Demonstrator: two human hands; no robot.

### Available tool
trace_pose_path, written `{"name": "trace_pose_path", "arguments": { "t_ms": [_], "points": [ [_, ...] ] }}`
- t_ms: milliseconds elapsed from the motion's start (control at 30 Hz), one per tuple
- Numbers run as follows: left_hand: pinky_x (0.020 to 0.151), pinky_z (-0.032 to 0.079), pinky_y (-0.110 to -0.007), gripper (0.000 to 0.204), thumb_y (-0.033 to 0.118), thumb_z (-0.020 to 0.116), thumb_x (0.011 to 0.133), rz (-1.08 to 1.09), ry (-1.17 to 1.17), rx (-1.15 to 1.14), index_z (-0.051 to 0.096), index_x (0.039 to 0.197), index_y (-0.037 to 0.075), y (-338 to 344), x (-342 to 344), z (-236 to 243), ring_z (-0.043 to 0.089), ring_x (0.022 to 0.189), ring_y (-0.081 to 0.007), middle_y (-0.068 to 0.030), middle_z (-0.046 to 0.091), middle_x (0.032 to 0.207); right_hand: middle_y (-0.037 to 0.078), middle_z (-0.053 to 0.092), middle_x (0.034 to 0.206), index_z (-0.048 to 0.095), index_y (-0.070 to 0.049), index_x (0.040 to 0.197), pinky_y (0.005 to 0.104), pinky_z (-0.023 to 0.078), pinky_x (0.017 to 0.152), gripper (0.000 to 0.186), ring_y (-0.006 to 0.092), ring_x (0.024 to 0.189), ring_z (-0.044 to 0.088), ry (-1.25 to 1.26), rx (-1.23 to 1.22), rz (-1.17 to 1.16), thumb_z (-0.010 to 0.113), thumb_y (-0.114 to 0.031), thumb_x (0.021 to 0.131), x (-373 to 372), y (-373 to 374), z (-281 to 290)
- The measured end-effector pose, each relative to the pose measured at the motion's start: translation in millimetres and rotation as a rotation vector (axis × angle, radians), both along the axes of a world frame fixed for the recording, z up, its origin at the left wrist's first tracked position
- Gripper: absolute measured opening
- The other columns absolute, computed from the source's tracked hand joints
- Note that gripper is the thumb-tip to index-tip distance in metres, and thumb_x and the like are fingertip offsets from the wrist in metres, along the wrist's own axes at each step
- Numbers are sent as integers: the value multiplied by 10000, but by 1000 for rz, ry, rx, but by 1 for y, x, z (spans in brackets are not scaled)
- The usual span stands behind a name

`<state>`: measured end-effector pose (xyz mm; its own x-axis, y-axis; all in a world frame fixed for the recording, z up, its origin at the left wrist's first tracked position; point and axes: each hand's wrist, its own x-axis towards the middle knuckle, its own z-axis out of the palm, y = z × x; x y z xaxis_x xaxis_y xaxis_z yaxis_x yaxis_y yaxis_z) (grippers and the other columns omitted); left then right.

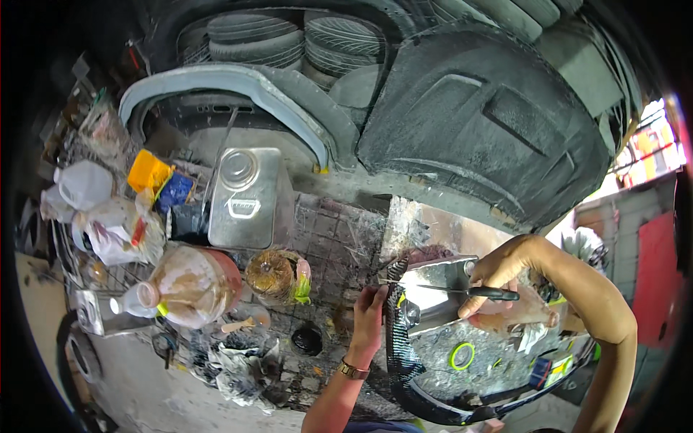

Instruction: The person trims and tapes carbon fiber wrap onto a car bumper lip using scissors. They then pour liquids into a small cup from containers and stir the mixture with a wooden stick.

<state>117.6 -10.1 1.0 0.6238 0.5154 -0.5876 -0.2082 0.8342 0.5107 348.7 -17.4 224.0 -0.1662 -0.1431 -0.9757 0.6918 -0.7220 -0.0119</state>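
Note:
My left hand (369, 310), with a watch on its wrist, is closed on the near-left edge of a long curved black car trim piece (406, 355) with a woven pattern. My right hand (491, 283) reaches in from the right, its fingers curled around a slim tool with a black handle (494, 294). The tool's thin metal blade points left toward the trim's upper end; its exact kind is unclear. Under the blade lies a shiny silver metal tray or cut-open can (440, 297). Part of the right hand's grip is hidden.
A silver metal can (245, 198), a large stained plastic bottle (195, 285) and a cut bottle base (273, 278) stand left. A green tape ring (462, 356) lies right of the trim. Behind are a black car hood (491, 123), a bumper (238, 78) and stacked tires (256, 40).

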Motion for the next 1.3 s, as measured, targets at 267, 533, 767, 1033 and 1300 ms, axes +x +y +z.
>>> {"name": "trace_pose_path", "arguments": {
  "t_ms": [267, 533, 767, 1033, 1300],
  "points": [
    [905, 421, -248, 249, 105, 658, 891, 75, -177, -122, 537, 1096, 32, -5, -12, 15, 554, 1021, -96, -39, 613, 1082, 52, 536, 714, 604, -2, 791, 311, 535, 540, 713, 190, 610, 622, -127, -99, 82, 680, -706, 698, -31, 59, 7],
    [858, 458, -233, 312, 79, 634, 911, 79, -220, -115, 478, 1165, -12, -8, -6, 9, 569, 967, -94, -52, 610, 1064, 18, 562, 582, 618, -33, 683, 264, 477, 447, 638, 135, 499, 589, -195, -155, 176, 706, -665, 703, -45, 99, 15],
    [778, 481, -212, 298, 56, 651, 894, 109, -255, -187, 464, 1121, 6, -7, -4, 9, 579, 898, -74, -48, 613, 1022, 15, 532, 532, 598, -55, 641, 264, 459, 426, 588, 124, 458, 567, -257, -200, 211, 725, -624, 717, -62, 118, 23],
    [717, 481, -201, 307, 74, 654, 896, 112, -279, -193, 464, 1128, 7, -4, -5, 8, 568, 844, -55, -41, 614, 996, 9, 519, 528, 569, -58, 617, 261, 440, 413, 571, 114, 452, 557, -257, -186, 199, 737, -592, 730, -62, 117, 18],
    [739, 475, -209, 253, 86, 646, 905, 93, -308, -195, 502, 1099, 10, -3, -8, 13, 559, 847, -52, -28, 615, 997, 23, 555, 531, 593, -62, 643, 252, 449, 428, 555, 107, 453, 557, -284, -135, 201, 735, -590, 738, -49, 93, 27]
  ]
}}
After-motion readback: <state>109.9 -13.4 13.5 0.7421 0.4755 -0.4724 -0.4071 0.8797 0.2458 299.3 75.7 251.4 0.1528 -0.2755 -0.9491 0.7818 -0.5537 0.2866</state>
